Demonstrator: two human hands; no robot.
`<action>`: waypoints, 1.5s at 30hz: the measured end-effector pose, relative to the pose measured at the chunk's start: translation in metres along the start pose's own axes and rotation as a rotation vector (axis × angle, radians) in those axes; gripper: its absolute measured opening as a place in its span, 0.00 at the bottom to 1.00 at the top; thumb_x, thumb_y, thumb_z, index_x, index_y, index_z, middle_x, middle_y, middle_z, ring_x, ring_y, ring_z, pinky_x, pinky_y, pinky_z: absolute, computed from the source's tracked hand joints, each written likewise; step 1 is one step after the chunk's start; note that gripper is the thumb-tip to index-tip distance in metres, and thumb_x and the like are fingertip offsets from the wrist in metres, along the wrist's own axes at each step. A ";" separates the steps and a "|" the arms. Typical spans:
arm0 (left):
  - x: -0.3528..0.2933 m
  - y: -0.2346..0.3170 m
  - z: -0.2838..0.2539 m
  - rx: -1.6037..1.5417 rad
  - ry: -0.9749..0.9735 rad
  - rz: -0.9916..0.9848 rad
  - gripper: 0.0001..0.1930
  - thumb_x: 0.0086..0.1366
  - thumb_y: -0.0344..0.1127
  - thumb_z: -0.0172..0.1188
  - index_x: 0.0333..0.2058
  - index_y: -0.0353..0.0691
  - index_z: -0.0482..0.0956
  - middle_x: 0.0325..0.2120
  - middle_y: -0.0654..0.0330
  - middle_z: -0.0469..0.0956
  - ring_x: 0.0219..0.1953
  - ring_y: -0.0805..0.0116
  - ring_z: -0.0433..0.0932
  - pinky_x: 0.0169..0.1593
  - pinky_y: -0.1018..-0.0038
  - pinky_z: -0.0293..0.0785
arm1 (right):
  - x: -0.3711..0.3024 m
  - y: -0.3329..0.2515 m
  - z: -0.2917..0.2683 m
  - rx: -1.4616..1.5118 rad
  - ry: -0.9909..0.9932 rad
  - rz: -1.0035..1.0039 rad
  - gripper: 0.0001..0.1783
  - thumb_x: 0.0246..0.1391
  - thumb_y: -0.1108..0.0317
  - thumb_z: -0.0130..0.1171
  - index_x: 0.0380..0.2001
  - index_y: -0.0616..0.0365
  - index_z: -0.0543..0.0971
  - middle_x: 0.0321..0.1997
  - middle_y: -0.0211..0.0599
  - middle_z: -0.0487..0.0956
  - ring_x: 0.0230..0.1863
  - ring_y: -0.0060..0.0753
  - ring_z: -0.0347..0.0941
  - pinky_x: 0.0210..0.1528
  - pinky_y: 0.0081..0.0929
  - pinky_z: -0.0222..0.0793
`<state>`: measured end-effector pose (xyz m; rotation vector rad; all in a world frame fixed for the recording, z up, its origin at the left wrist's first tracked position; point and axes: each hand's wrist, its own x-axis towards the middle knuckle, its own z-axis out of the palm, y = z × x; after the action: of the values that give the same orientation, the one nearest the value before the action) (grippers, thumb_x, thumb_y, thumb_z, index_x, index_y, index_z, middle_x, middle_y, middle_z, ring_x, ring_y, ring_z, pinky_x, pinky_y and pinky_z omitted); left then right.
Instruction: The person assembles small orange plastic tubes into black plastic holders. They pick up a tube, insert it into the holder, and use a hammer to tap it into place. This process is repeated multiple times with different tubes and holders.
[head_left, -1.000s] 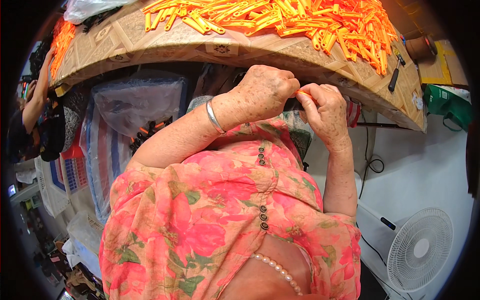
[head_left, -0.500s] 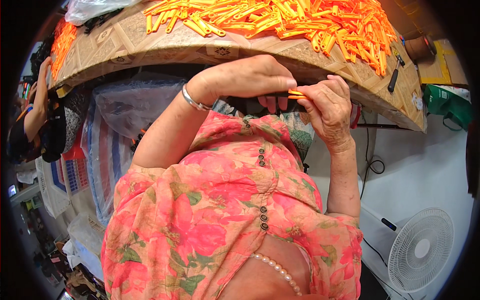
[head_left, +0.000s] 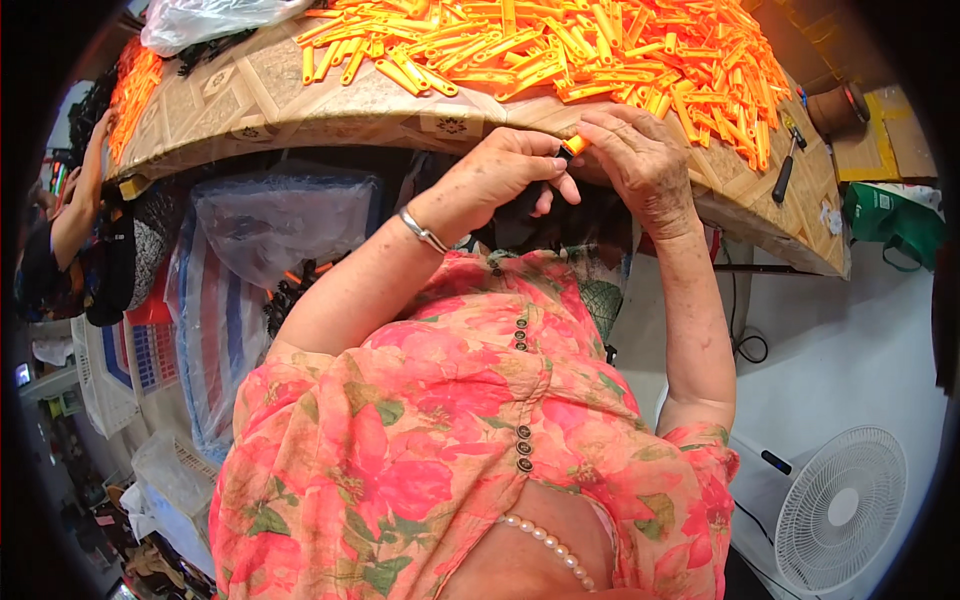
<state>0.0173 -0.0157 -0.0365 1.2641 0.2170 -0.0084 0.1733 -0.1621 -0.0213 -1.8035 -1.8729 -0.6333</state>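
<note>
Orange piece (head_left: 577, 145) between both hands at the table's (head_left: 330, 112) near edge.
Right hand (head_left: 645, 170) pinches the piece, fingers nearly closed; left hand (head_left: 508, 172), partly curled, meets its dark end, grip undetermined. Loose orange pile (head_left: 560, 50) lies on the far side. Step in hand is judged to be two-handed fingertip work on the piece; the next move appears to call for steady alignment.

Heap of pieces (head_left: 690, 55) is bright yellow-orange; held piece (head_left: 577, 144) orange, black at left end. Table cover (head_left: 340, 100) is tan-brown wood-look, dark flower motifs. Shirt (head_left: 430, 400) is pink-and-green floral; sack (head_left: 208, 330) striped red-white-blue; fan (head_left: 835, 540) white.
</note>
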 end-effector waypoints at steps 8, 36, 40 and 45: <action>-0.001 0.007 0.013 -0.059 0.164 -0.116 0.12 0.68 0.31 0.50 0.45 0.30 0.76 0.30 0.57 0.82 0.23 0.78 0.74 0.29 0.81 0.71 | -0.019 0.034 -0.028 -0.068 0.240 0.273 0.18 0.53 0.71 0.61 0.48 0.53 0.80 0.52 0.39 0.79 0.53 0.41 0.74 0.57 0.35 0.68; 0.001 0.028 0.012 0.997 0.065 0.374 0.10 0.61 0.35 0.63 0.40 0.37 0.79 0.27 0.58 0.82 0.30 0.63 0.81 0.35 0.69 0.77 | -0.006 -0.016 -0.041 0.154 -0.246 0.154 0.14 0.52 0.69 0.60 0.44 0.54 0.77 0.40 0.39 0.78 0.47 0.46 0.73 0.53 0.41 0.69; -0.005 0.035 0.028 1.290 0.113 0.479 0.12 0.58 0.41 0.65 0.38 0.42 0.81 0.29 0.53 0.82 0.34 0.51 0.81 0.38 0.60 0.77 | -0.013 -0.025 -0.056 0.262 -0.341 0.273 0.14 0.55 0.70 0.58 0.46 0.57 0.76 0.38 0.41 0.77 0.45 0.48 0.72 0.50 0.41 0.69; -0.005 0.023 0.036 1.299 0.204 0.499 0.12 0.58 0.45 0.64 0.33 0.44 0.82 0.24 0.53 0.80 0.31 0.52 0.81 0.34 0.60 0.76 | -0.019 -0.030 -0.057 0.257 -0.296 0.294 0.13 0.56 0.71 0.57 0.45 0.59 0.76 0.37 0.42 0.77 0.44 0.48 0.72 0.47 0.39 0.69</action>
<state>0.0212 -0.0432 -0.0042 2.5907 0.0395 0.4784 0.1450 -0.2131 0.0117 -2.0233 -1.7190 -0.0188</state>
